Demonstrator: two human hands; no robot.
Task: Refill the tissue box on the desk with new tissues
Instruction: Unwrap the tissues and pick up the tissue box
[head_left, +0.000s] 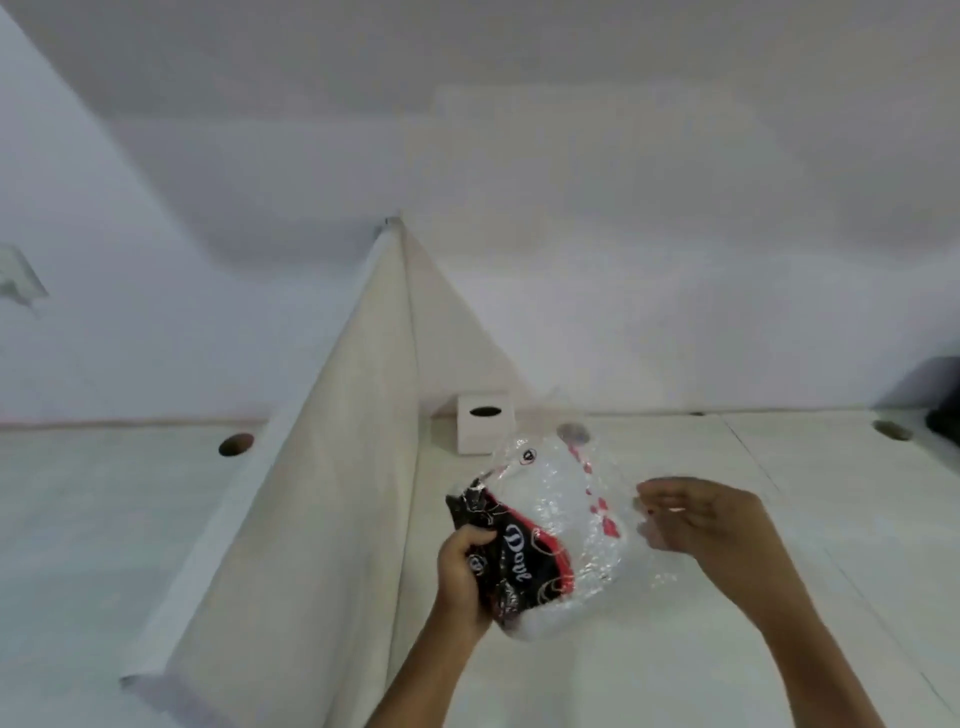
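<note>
A white cube-shaped tissue box (484, 430) with a dark oval slot on top stands at the back of the desk, against the wall beside the divider. In front of it, above the desk, a clear plastic tissue pack (556, 530) with a black and red printed end is held up. My left hand (464, 577) is shut on the pack's black end. My right hand (696, 519) is at the pack's right edge, fingers bent and blurred; whether they pinch the plastic cannot be told.
A tall cream divider panel (358, 415) runs from the wall toward me on the left. Round cable holes sit in the desk at the left (236, 444) and far right (892, 431). A dark object (943, 410) lies at the right edge.
</note>
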